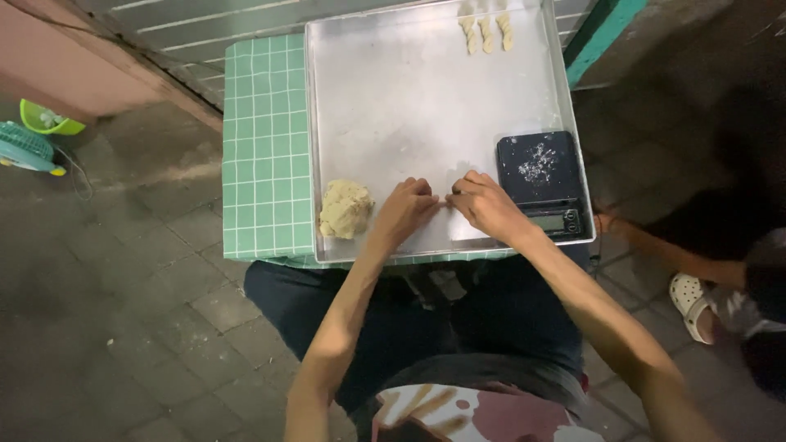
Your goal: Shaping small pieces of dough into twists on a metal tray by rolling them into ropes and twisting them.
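Dough strand (446, 201) (thin, barely visible) sits pinched between my left hand (405, 211) and right hand (489, 206), fingers curled closed, on the metal tray (393, 106) beside the dough lump (345, 209).

The person wears dark blue trousers. The shirt, at 6 o'clock, has white, brown and dark red patches. Both arms are bare.

Left hand (407, 207) and right hand (489, 206) fingertip to fingertip on metal tray (393, 98), dough lump (345, 209) beside.
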